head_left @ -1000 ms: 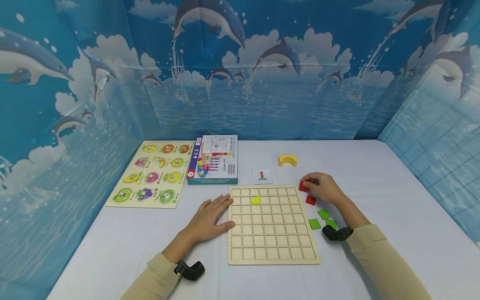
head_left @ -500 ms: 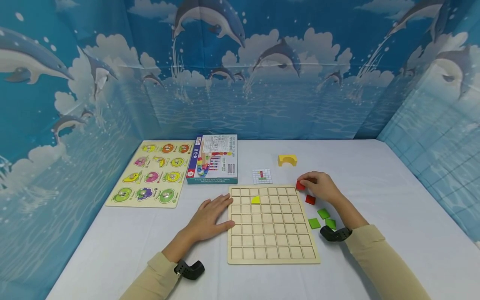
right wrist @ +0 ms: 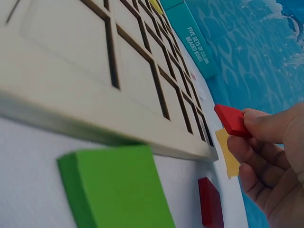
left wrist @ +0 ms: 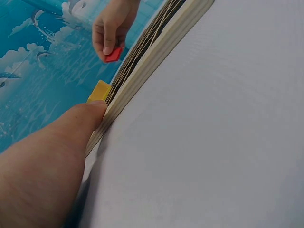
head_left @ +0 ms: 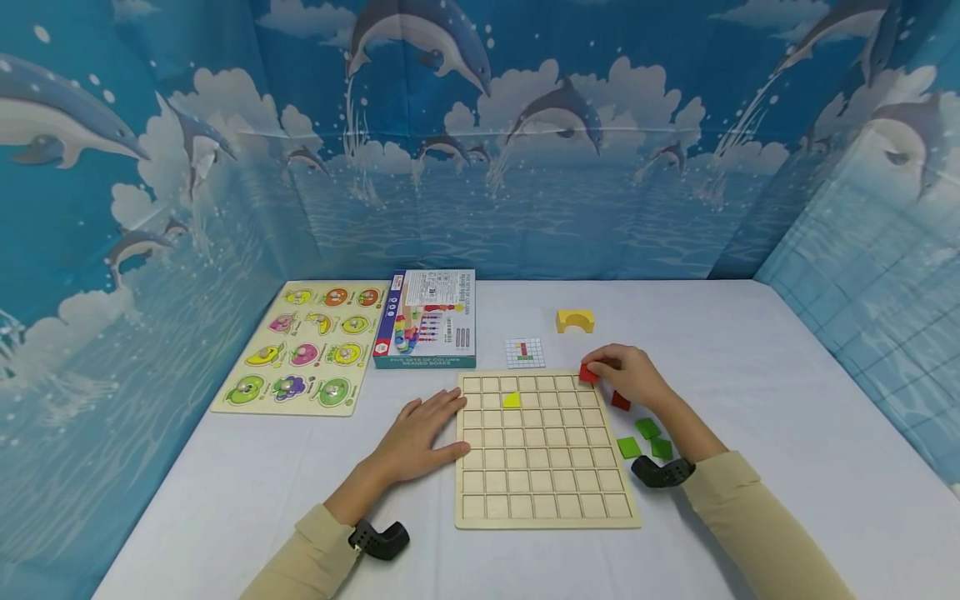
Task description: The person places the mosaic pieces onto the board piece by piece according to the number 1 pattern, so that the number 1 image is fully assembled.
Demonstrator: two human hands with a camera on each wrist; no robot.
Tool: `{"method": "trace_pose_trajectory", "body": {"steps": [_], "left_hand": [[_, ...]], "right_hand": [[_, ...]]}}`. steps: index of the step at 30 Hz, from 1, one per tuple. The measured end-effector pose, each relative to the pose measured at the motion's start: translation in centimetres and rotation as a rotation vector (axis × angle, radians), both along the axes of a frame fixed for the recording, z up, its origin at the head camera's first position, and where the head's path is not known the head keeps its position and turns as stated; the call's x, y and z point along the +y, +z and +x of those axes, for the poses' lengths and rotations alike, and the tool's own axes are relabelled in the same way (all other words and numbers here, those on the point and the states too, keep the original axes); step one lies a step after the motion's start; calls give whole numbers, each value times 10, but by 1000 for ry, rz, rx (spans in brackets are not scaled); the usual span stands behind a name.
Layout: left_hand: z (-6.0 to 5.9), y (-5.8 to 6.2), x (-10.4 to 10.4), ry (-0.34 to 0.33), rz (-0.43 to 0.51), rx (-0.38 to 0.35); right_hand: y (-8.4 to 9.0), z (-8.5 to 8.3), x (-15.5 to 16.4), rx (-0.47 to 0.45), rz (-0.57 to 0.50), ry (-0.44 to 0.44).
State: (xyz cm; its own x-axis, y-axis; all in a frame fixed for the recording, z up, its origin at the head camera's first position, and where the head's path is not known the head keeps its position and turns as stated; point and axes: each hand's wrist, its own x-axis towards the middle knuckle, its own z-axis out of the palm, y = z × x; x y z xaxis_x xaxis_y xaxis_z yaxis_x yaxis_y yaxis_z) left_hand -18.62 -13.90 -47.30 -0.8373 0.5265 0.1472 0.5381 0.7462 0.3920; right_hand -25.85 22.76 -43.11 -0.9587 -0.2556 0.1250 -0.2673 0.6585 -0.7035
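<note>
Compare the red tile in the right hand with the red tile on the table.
The held red tile is pinched in the right hand above the board's top right corner; the other red tile lies loose on the table beside the board. The held one is tilted; the other lies flat. Both are red, square and look alike in size.

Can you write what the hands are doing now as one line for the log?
right hand: pinches red tile over grid board corner | left hand: flat on board's left edge | yellow piece: in board
</note>
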Motion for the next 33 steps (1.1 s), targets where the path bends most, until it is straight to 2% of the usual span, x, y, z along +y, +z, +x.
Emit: {"method": "trace_pose_trajectory", "body": {"steps": [14, 33], "left_hand": [[1, 2, 0, -4, -4, 15], [1, 2, 0, -6, -2, 5]], "right_hand": [[1, 4, -19, 38, -25, 68], [1, 7, -46, 1, -34, 109]]}}
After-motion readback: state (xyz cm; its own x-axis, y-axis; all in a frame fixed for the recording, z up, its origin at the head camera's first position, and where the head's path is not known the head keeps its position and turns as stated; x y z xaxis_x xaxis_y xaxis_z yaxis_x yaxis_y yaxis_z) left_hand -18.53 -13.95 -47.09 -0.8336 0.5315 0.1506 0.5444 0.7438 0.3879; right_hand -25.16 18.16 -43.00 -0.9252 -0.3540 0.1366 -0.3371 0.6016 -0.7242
